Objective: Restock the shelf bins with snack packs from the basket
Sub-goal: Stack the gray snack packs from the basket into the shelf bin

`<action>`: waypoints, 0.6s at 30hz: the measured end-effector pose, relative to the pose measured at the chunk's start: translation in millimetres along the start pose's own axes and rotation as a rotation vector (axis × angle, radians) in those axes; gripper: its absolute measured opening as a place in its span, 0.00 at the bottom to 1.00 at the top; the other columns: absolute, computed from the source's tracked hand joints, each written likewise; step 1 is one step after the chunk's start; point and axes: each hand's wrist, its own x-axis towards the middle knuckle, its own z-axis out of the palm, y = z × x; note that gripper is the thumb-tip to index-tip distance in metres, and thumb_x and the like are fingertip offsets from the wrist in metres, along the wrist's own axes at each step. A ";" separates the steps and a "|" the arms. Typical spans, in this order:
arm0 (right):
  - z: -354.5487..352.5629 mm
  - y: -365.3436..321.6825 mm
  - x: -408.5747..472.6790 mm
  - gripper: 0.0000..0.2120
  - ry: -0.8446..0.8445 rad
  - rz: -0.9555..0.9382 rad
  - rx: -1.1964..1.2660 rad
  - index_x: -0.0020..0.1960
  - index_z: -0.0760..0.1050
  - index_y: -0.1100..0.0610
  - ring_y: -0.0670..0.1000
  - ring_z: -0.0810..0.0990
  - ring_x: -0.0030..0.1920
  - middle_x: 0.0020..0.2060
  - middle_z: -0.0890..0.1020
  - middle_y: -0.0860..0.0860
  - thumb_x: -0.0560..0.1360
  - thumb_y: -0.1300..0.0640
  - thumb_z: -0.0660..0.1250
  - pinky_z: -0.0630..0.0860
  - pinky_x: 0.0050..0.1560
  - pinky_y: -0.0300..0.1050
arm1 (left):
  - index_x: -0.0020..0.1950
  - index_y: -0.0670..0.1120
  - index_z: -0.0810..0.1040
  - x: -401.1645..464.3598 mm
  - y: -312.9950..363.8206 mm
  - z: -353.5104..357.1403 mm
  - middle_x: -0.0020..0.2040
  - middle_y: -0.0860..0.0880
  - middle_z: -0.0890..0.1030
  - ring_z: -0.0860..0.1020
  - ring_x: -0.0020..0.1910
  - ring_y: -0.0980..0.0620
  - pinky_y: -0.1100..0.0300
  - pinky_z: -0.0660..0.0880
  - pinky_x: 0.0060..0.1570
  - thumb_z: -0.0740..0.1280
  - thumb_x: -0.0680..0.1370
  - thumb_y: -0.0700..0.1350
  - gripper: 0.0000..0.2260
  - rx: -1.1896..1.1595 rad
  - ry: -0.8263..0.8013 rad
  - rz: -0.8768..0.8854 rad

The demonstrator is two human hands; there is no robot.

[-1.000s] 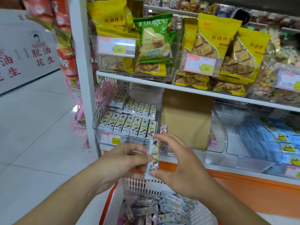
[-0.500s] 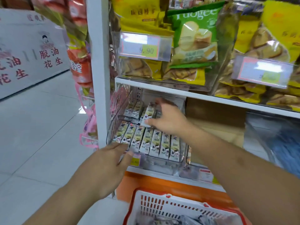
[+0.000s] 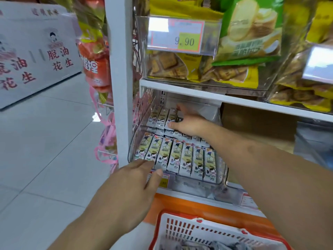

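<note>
A clear shelf bin (image 3: 182, 180) on the lower shelf holds two rows of small white-and-yellow snack packs (image 3: 180, 157). My right hand (image 3: 191, 123) reaches deep into the bin. Its thumb and fingers pinch one snack pack (image 3: 172, 115) by its ends, and the pack lies third from the left in the back row. My left hand (image 3: 133, 179) is at the bin's front rim with its fingers straight, touching the rim by the price label. Below stands the white basket (image 3: 198, 230) with a red rim, and more packs (image 3: 218, 245) show dimly inside it.
A white shelf upright (image 3: 119, 87) stands just left of the bin. The shelf above carries a clear bin of yellow biscuit bags (image 3: 173, 67), a green bag (image 3: 252, 33) and a 9.90 price tag (image 3: 180, 38). Brown cardboard (image 3: 252, 127) sits to the right. Red packs (image 3: 95, 65) hang at left over tiled floor.
A second ago both hands held one pack above the basket. My right hand has carried it into the bin's back row, my left hand moved to the bin's front, and the view came closer.
</note>
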 end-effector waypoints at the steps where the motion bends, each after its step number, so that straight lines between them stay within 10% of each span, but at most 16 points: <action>1: -0.7 0.0 -1.8 0.44 -0.009 -0.005 0.001 0.85 0.52 0.44 0.56 0.66 0.79 0.83 0.62 0.48 0.77 0.41 0.74 0.64 0.66 0.41 | 0.78 0.59 0.66 0.0 0.4 0.3 0.78 0.62 0.66 0.68 0.75 0.57 0.60 0.65 0.72 0.48 0.83 0.65 0.26 -0.002 0.005 0.003; 6: -12.5 -2.7 -30.1 0.43 -0.006 -0.035 -0.040 0.85 0.49 0.45 0.57 0.72 0.74 0.82 0.65 0.50 0.80 0.41 0.71 0.70 0.61 0.40 | 0.80 0.58 0.64 -2.3 5.3 1.5 0.80 0.61 0.64 0.64 0.77 0.58 0.61 0.61 0.74 0.51 0.84 0.63 0.25 -0.047 0.027 0.037; 13: -30.3 2.1 -139.4 0.29 0.126 -0.266 0.108 0.80 0.66 0.48 0.44 0.73 0.73 0.75 0.74 0.44 0.82 0.47 0.69 0.69 0.73 0.42 | 0.75 0.57 0.72 -31.9 32.4 4.2 0.72 0.61 0.72 0.70 0.71 0.58 0.59 0.69 0.70 0.55 0.84 0.61 0.22 -0.135 0.078 0.153; 18: -11.9 30.6 -237.1 0.18 0.132 -0.363 0.202 0.71 0.76 0.52 0.41 0.79 0.65 0.64 0.82 0.43 0.82 0.57 0.70 0.75 0.62 0.38 | 0.65 0.54 0.79 -50.8 45.1 43.6 0.61 0.57 0.79 0.77 0.59 0.55 0.54 0.75 0.60 0.59 0.84 0.58 0.16 -0.182 0.004 0.189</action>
